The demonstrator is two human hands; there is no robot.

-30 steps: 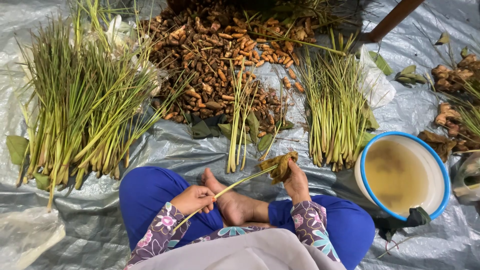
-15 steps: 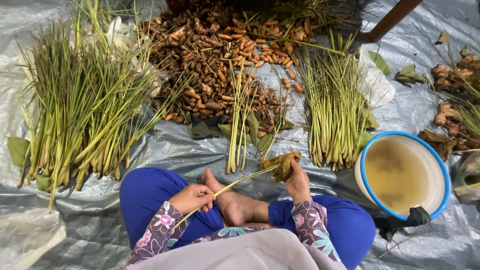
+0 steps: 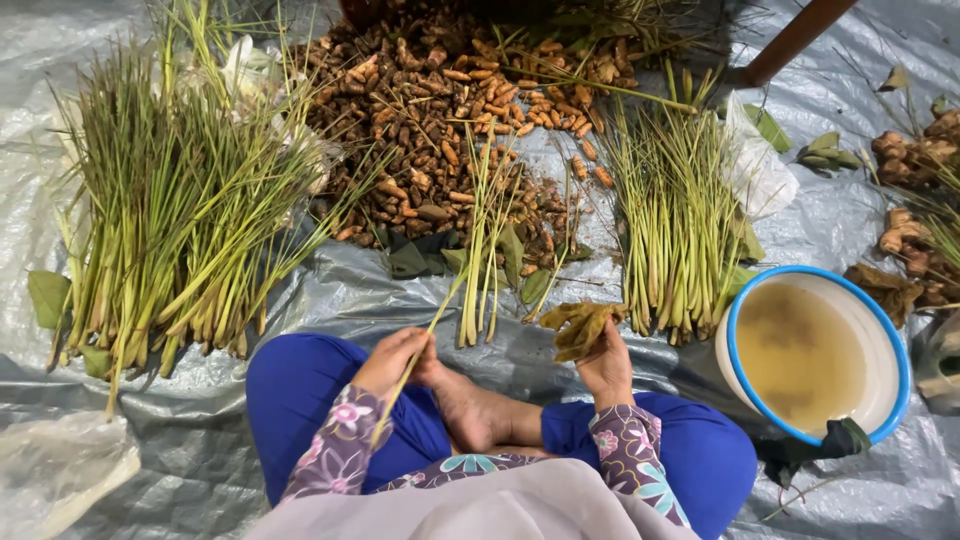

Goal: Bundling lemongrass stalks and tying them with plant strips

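Note:
I sit cross-legged in blue trousers on a grey tarpaulin [image 3: 330, 290]. My left hand [image 3: 395, 358] grips a single lemongrass stalk [image 3: 425, 335] that slants up and away from me. My right hand [image 3: 605, 365] holds a wad of yellow-brown wilted leaves [image 3: 580, 325] above my right knee. Just beyond my bare foot lies a small bundle of lemongrass stalks [image 3: 485, 245] with several green leaves beside it.
A big pile of lemongrass [image 3: 165, 220] lies at the left, another [image 3: 675, 220] at the right. A heap of brown turmeric roots [image 3: 440, 110] fills the far middle. A white basin with a blue rim [image 3: 735, 310] holds murky water at my right. More roots [image 3: 915, 150] lie far right.
The stalk in my left hand has swung from pointing right toward the leaves to pointing up and away. My right hand with the leaves has barely moved.

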